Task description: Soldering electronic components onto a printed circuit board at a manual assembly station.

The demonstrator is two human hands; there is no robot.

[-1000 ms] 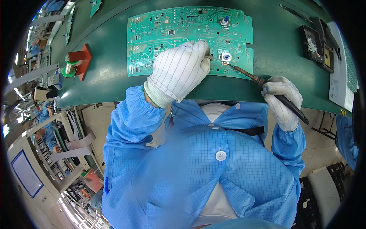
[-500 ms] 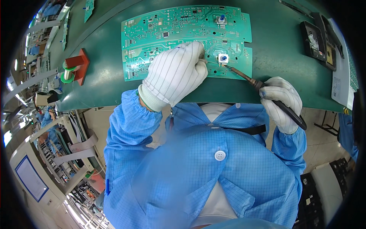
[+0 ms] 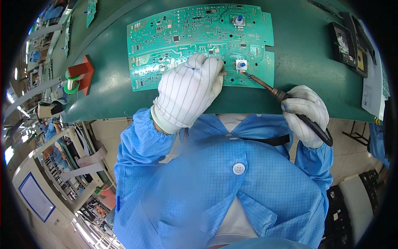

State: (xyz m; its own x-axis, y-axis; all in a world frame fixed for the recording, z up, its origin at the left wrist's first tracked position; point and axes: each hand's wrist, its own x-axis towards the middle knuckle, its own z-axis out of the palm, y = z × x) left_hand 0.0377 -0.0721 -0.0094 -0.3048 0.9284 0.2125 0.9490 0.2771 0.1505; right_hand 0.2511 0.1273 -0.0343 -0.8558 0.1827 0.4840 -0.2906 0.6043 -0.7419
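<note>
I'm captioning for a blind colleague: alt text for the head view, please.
A gloved right hand holds a soldering iron, its tip near a blue-shafted white component on a green circuit panel; the gloved left hand is over the panel. A red spool stand sits at left.

A blue grid-checked smock point(image 3: 282, 182) has a white round button point(image 3: 239, 168); below the button shows a white garment point(image 3: 234, 222), above it a black strap point(image 3: 275, 140). White gloves point(image 3: 186, 91) bear dark pinstripes.
</note>
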